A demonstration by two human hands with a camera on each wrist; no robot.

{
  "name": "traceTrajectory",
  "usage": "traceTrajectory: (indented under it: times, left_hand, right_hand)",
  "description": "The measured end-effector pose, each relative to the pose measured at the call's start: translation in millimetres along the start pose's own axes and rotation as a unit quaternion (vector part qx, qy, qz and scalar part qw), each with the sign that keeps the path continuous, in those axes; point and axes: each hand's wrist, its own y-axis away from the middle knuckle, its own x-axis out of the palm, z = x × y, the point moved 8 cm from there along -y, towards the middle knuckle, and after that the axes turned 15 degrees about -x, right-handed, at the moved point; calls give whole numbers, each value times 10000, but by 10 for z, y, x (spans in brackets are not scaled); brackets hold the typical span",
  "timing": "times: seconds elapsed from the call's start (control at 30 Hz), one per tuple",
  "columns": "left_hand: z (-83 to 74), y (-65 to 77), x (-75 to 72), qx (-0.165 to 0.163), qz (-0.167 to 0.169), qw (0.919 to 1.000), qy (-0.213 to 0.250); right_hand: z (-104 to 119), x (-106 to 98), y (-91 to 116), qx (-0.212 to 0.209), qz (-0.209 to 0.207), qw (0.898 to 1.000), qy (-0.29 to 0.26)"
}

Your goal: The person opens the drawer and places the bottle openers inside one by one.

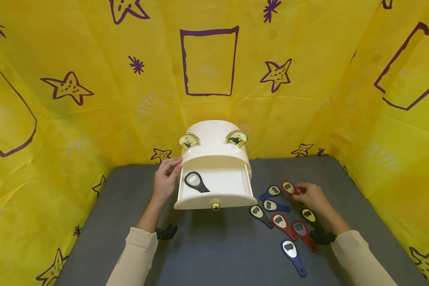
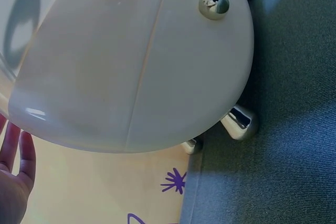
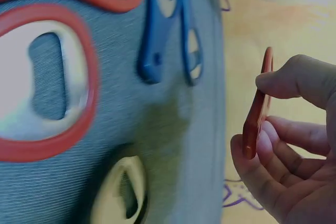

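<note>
A white rounded cabinet (image 1: pixel 214 137) stands mid-table with its upper drawer (image 1: pixel 216 201) pulled out. Inside the drawer lies a black bottle opener (image 1: pixel 196 182). My left hand (image 1: pixel 165 180) touches the cabinet's left side with fairly straight fingers; in the left wrist view these fingers (image 2: pixel 26 158) are at its edge. To the right, my right hand (image 1: pixel 312 196) pinches a red bottle opener (image 3: pixel 257 114) between thumb and fingertips, raised over the table in the right wrist view. Around it lie blue (image 1: pixel 292 256), red (image 1: pixel 283 224) and black (image 1: pixel 260 214) bottle openers.
Two gold-rimmed round pieces (image 1: pixel 236 138) stick up from the cabinet's top. Its lower front has a second shut drawer with a metal knob (image 2: pixel 214 5), and metal feet (image 2: pixel 240 123) hold it up. Yellow patterned cloth (image 1: pixel 136 99) walls in the grey table (image 1: pixel 214 254).
</note>
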Motion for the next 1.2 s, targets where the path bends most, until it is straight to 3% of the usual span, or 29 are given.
traceTrajectory:
  times: [0.63, 1.2]
  left_hand:
    - [-1, -2, -2, 26, 48, 10000, 40]
    - [-9, 3, -3, 96, 56, 9999, 15]
  right_hand:
    - [703, -492, -288, -281, -256, 9986, -364]
    - [1580, -803, -538, -1137, -616, 9901, -539]
